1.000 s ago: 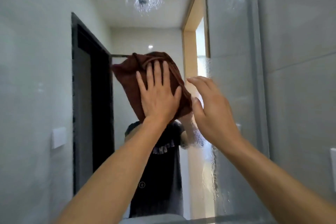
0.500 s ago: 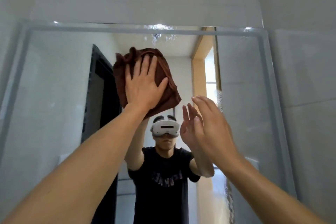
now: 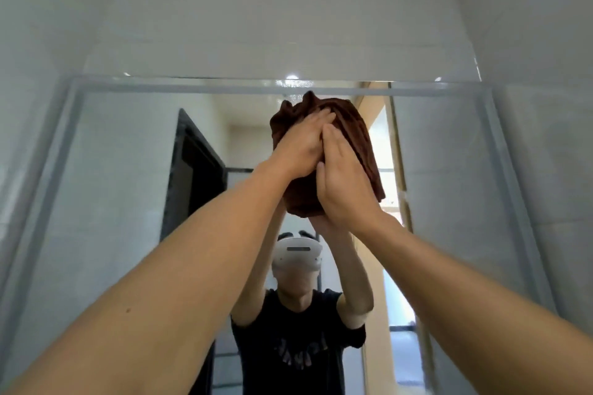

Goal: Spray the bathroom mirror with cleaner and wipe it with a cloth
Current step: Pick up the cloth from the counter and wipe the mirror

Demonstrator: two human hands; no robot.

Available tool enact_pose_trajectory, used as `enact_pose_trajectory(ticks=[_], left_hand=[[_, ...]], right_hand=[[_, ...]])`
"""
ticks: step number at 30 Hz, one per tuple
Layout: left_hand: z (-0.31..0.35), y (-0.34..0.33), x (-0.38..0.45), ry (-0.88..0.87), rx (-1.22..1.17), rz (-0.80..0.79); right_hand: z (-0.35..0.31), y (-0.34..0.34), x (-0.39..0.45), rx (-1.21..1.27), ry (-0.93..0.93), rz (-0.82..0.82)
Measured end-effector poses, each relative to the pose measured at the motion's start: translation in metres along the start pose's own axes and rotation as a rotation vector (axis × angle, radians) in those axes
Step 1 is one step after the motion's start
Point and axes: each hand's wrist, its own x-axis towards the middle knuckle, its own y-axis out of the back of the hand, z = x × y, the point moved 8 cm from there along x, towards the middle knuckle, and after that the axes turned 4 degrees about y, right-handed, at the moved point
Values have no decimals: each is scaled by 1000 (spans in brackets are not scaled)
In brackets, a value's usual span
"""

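A bunched brown cloth [image 3: 361,141] is pressed flat against the bathroom mirror [image 3: 122,202], just under its top edge. My left hand [image 3: 301,146] lies spread on the cloth's upper left part. My right hand [image 3: 345,183] lies flat on the cloth's lower right part, its fingers touching the left hand. Both palms push the cloth onto the glass. No spray bottle is in view.
The mirror's bevelled frame [image 3: 224,85] runs along the top and slants down both sides. White tiled wall [image 3: 288,9] rises above it. The reflection shows a dark doorway [image 3: 195,176], a person in a black shirt and a bright opening on the right.
The cloth and my left hand have slid up and to the right toward the mirror's top edge. My right hand, free before, has come onto the cloth. My view has tilted upward.
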Motion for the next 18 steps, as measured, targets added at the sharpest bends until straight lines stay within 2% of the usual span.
enact_pose_trajectory(ticks=[2,3,5,7,10,13,16,18], left_hand=[[-16,26,-6,73,-133,-39],[-22,33,-8,114,-153,-85],[-34,49,-15,193,-244,-139],[-46,69,-26,238,-342,-107],[-56,94,-55,184,-186,-21],[-65,109,-81,65,-10,101],[-93,122,-87,123,101,280],[-97,128,-90,127,221,401]], right_hand=[[5,-14,19,78,-70,57],[7,-24,26,38,-84,66],[2,-41,33,-160,-91,69],[-9,-56,43,-317,-65,85],[-20,-69,71,-416,-27,70],[-41,-82,111,-437,95,-4],[-60,-92,136,-441,207,-30],[-56,-87,141,-443,206,-7]])
